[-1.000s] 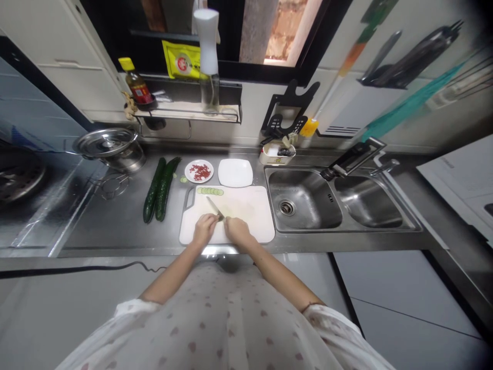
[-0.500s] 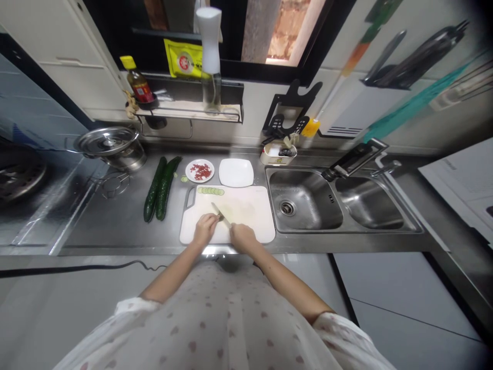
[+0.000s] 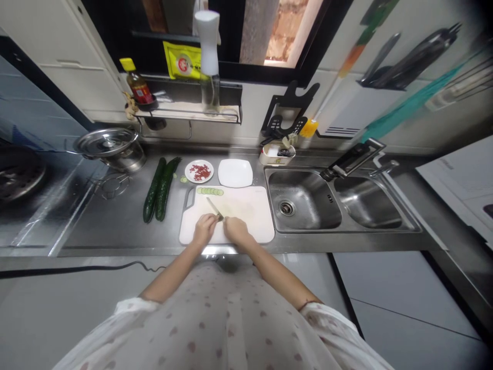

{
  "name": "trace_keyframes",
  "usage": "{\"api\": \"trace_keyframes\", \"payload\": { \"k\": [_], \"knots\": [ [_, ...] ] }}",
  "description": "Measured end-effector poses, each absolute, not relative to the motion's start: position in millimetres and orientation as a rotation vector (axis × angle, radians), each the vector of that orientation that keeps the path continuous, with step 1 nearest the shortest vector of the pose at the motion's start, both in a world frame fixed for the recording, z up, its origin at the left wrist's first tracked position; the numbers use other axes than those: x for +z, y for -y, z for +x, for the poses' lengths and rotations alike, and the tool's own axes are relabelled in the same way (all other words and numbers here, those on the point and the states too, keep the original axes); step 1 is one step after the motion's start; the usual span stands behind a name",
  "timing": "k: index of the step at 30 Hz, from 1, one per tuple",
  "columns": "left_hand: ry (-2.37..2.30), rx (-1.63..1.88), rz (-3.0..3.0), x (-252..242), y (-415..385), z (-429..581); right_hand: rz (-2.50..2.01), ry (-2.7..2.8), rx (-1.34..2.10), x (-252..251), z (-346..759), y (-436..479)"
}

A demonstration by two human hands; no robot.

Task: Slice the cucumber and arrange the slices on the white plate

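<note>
A white cutting board [image 3: 254,205] lies on the steel counter in front of me. My right hand [image 3: 236,232] is closed on the handle of a knife [image 3: 214,207], whose blade points away and to the left over the board. Just left of the blade, my left hand [image 3: 204,229] rests curled on the board, and what its fingers press on is hidden. A row of cucumber slices [image 3: 210,191] lies along the board's far edge. Pale green cut pieces [image 3: 235,207] lie on the middle of the board.
Two whole cucumbers [image 3: 158,188] lie left of the board. Behind it stand a small plate of red bits [image 3: 199,171] and a white square plate [image 3: 235,172]. A double sink [image 3: 339,203] is on the right, a lidded pot [image 3: 110,145] at far left.
My right hand drew the knife back toward me and to the right, then pushed it forward again next to the left hand. The left hand stayed in place.
</note>
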State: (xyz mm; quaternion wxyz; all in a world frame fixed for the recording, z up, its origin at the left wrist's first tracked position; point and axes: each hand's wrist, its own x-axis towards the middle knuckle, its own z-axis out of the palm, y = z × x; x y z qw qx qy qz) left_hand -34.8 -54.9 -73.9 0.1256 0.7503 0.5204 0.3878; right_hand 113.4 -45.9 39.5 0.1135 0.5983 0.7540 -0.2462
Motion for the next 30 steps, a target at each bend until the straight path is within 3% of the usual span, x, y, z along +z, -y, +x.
{"api": "trace_keyframes", "payload": {
  "k": [30],
  "knots": [
    [-1.488, 1.145, 2.155, -71, 56, -33, 1.763, -2.205, -0.718, 33, 109, 43]
  ]
}}
